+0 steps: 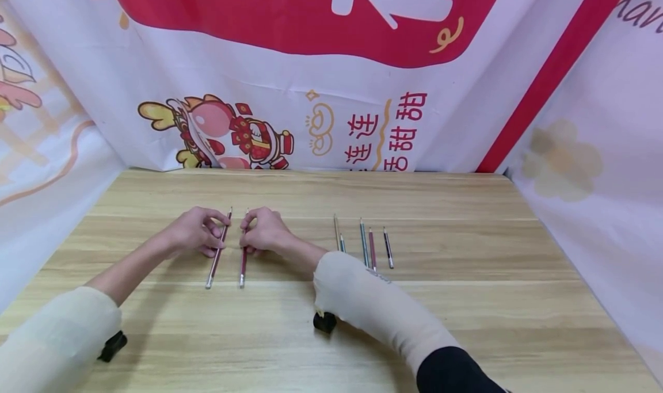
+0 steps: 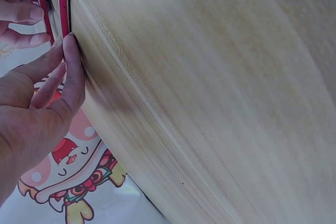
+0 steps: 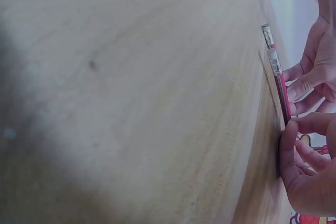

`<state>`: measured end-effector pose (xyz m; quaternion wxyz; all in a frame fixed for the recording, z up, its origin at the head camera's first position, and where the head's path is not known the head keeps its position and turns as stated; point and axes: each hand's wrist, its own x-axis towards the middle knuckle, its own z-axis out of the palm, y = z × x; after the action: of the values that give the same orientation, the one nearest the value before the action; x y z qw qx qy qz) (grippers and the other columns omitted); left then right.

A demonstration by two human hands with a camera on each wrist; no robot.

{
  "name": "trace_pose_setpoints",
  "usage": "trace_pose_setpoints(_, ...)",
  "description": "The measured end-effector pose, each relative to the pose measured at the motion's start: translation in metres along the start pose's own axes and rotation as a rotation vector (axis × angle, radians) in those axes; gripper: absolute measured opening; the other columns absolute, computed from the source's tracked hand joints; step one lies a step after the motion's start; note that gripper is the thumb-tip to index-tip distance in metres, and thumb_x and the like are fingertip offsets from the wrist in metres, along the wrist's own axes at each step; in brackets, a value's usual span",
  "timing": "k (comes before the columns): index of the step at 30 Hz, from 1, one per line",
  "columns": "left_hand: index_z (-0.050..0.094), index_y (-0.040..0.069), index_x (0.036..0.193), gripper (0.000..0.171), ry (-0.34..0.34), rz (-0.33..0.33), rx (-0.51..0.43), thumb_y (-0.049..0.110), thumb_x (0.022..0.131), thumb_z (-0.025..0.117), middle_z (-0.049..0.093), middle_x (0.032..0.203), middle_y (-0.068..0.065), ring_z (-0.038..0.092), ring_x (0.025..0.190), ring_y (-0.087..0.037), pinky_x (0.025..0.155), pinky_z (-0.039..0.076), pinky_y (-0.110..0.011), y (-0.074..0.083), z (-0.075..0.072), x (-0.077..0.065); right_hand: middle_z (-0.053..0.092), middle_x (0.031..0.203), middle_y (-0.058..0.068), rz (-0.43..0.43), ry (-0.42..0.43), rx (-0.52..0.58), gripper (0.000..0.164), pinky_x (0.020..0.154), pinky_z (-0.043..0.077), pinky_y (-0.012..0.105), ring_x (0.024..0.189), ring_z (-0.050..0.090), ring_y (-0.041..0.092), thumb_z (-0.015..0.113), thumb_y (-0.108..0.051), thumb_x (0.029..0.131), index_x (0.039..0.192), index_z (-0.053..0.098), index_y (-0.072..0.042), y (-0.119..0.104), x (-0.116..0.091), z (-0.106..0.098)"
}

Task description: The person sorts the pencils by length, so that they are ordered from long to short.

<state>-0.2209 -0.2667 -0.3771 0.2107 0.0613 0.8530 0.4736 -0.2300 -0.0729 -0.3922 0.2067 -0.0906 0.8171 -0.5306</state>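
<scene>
Head view: a pair held side by side, with more lying to the right

A wide, pale wood-grain tabletop (image 1: 466, 324) spreads beneath all the fingers. Over it, the left hand (image 1: 195, 230) and right hand (image 1: 266, 230) work near each other, each with thumb and fingers closed in a pinch. Between the two sets of fingers are the pieces they grip: a slim red left pencil (image 1: 214, 263) and a slim dark-red right pencil (image 1: 243, 269), apart, their eraser ends jutting from the fingers toward the person. Whether either lies fully on the wood, I cannot tell. Right of the right fingers lie five loose, slim pencils (image 1: 364, 240), tan, blue, red and dark. The step in hand seems to be positioning the pair; the next move probably calls for steadying both, then loosening each pinch gently so neither rolls.
</scene>
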Motion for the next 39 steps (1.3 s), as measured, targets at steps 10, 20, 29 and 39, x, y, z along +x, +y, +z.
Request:
trace_pose_setpoints(10,0.044,-0.022,0.136,0.056,-0.008,0.007,0.004,-0.020,0.085,0.068,0.055,0.093,-0.017,0.068,0.072,-0.021,0.065,0.068,-0.037,0.002,-0.001,-0.002,0.067,0.065,0.016,-0.003,0.009,0.045,0.026,0.050,0.065,0.034,0.045,0.060,0.018,0.076,0.016,0.081,0.101,0.067,0.003,-0.004,0.001,0.009)
trace_pose_setpoints(20,0.043,-0.022,0.137,0.055,-0.016,-0.001,0.002,-0.019,0.087,0.067,0.055,0.093,-0.016,0.069,0.073,-0.020,0.065,0.068,-0.036,-0.001,-0.002,-0.001,0.068,0.066,0.017,0.007,0.011,0.031,0.024,0.050,0.064,0.032,0.045,0.061,0.019,0.076,0.015,0.082,0.099,0.066,0.002,-0.008,0.000,0.015)
trace_pose_setpoints(29,0.044,-0.021,0.136,0.053,-0.023,0.001,0.011,-0.019,0.088,0.066,0.054,0.092,-0.015,0.070,0.076,-0.020,0.065,0.068,-0.036,-0.001,-0.002,0.000,0.069,0.065,0.014,-0.020,-0.019,-0.018,0.022,0.051,0.064,0.032,0.047,0.062,0.018,0.078,0.014,0.082,0.098,0.068,0.003,-0.006,0.001,0.013)
trace_pose_setpoints(39,0.043,-0.021,0.137,0.054,-0.026,-0.003,0.006,-0.018,0.088,0.066,0.054,0.093,-0.015,0.070,0.077,-0.020,0.065,0.068,-0.035,0.000,-0.002,0.001,0.070,0.066,0.014,-0.016,-0.015,-0.053,0.022,0.048,0.063,0.030,0.045,0.060,0.017,0.079,0.011,0.083,0.100,0.069,0.001,-0.005,0.003,0.012)
